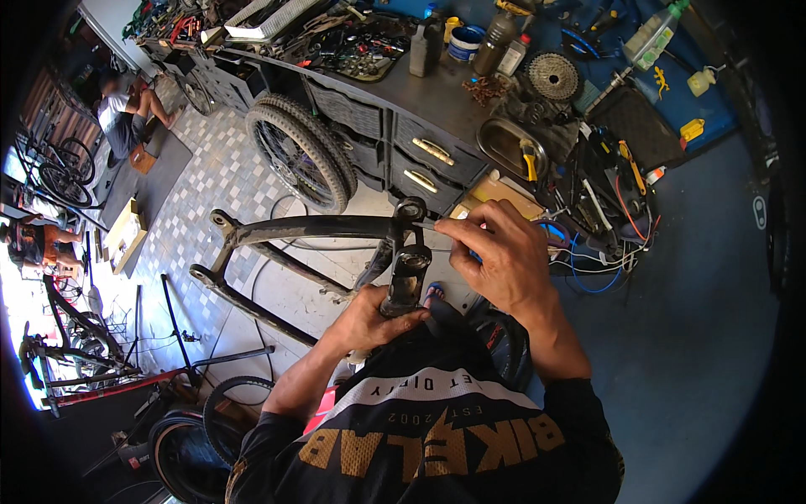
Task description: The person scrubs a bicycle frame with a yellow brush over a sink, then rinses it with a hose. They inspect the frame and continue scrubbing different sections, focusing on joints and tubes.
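Note:
In front of me a black bicycle rear triangle is held up, its two arms stretching away to the left. My left hand is closed round its near end, below the open bracket with the pivot holes. My right hand pinches a thin, pale, slim tool, whose exact kind I cannot make out. The tool's tip meets the frame beside the upper pivot eye. Most of the tool is hidden by the fingers.
Beyond the frame, bicycle wheels lean on a drawer cabinet. Its worktop carries bottles, a cassette, a metal tray and piled tools. Cables hang at the right. Bike frames and tyres lie lower left; another person sits far left.

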`<state>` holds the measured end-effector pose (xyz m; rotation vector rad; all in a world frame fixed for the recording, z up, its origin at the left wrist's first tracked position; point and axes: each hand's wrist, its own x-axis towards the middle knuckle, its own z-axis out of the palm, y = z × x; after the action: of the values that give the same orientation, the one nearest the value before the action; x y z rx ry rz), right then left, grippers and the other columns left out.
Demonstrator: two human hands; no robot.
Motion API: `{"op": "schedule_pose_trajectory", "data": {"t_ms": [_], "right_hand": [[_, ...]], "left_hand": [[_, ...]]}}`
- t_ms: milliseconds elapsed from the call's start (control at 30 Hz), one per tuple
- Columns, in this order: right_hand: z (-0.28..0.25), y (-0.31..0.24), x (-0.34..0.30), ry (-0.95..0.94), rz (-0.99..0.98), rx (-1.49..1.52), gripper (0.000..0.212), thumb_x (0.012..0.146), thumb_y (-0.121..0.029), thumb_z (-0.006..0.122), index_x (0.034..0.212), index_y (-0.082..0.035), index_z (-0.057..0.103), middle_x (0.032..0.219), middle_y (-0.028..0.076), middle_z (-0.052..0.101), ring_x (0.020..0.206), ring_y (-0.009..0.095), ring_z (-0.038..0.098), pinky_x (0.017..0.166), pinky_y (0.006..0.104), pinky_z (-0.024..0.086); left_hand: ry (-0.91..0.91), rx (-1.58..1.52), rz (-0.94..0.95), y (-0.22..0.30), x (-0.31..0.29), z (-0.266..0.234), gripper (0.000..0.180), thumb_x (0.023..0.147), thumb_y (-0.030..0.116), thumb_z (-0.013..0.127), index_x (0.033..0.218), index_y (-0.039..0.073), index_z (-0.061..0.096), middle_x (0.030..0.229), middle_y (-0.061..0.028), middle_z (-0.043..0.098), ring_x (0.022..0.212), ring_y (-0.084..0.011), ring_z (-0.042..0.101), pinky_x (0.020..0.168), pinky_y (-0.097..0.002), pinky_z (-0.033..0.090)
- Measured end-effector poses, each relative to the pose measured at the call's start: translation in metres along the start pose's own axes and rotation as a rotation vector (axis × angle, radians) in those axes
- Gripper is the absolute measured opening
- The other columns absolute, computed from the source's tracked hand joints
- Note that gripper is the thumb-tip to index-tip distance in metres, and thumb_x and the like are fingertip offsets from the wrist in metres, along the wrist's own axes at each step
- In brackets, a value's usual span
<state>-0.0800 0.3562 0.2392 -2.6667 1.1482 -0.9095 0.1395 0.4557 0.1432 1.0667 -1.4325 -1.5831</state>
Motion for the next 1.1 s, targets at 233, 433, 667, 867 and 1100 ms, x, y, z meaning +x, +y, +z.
{"op": "schedule_pose_trajectory", "data": {"t_ms": [233, 433, 667, 867, 1100], "right_hand": [[0.003, -0.003, 0.003, -0.002, -0.013, -0.004, 0.039, 0.07, -0.002, 0.079, 0.104, -0.02, 0.078, 0.084, -0.001, 0.061, 0.077, 0.019, 0.064, 0.062, 0.0342, 0.054], [0.004, -0.002, 0.005, 0.011, -0.048, -0.012, 0.04, 0.07, -0.003, 0.079, 0.105, -0.022, 0.077, 0.084, -0.001, 0.061, 0.077, 0.019, 0.064, 0.063, 0.0344, 0.054], [0.002, -0.004, 0.007, 0.006, -0.048, -0.022, 0.042, 0.069, -0.004, 0.079, 0.107, -0.023, 0.077, 0.084, -0.002, 0.061, 0.077, 0.019, 0.064, 0.065, 0.0335, 0.054], [-0.004, 0.002, -0.003, -0.019, 0.006, -0.044, 0.037, 0.071, -0.007, 0.08, 0.104, -0.022, 0.078, 0.085, -0.002, 0.062, 0.079, 0.017, 0.065, 0.065, 0.033, 0.056], [-0.027, 0.129, -0.055, 0.187, 0.434, 0.119, 0.016, 0.095, -0.014, 0.068, 0.109, -0.013, 0.075, 0.099, 0.011, 0.073, 0.091, 0.027, 0.07, 0.079, 0.0372, 0.055]], "left_hand": [[0.024, 0.045, 0.009, -0.001, -0.001, 0.002, 0.02, 0.092, 0.012, 0.079, 0.104, -0.002, 0.073, 0.08, -0.0067, 0.075, 0.072, -0.0079, 0.065, 0.065, -0.0283, 0.052], [0.019, 0.062, -0.015, 0.0, -0.002, 0.001, 0.02, 0.092, 0.014, 0.079, 0.104, -0.002, 0.073, 0.078, -0.0058, 0.074, 0.071, -0.0076, 0.064, 0.064, -0.0282, 0.051], [0.029, 0.043, -0.01, 0.007, -0.003, 0.002, 0.018, 0.093, 0.014, 0.078, 0.103, 0.0, 0.074, 0.074, -0.0031, 0.07, 0.069, -0.0063, 0.059, 0.062, -0.0286, 0.049], [0.098, -0.005, -0.072, 0.003, -0.004, 0.005, 0.013, 0.092, 0.012, 0.079, 0.089, 0.002, 0.072, 0.07, 0.0012, 0.066, 0.064, -0.0055, 0.057, 0.057, -0.026, 0.046], [0.304, -0.058, -0.14, -0.007, 0.004, -0.005, 0.027, 0.094, 0.016, 0.078, 0.075, 0.004, 0.063, 0.057, 0.0017, 0.058, 0.048, -0.0069, 0.052, 0.045, -0.0258, 0.042]]}}
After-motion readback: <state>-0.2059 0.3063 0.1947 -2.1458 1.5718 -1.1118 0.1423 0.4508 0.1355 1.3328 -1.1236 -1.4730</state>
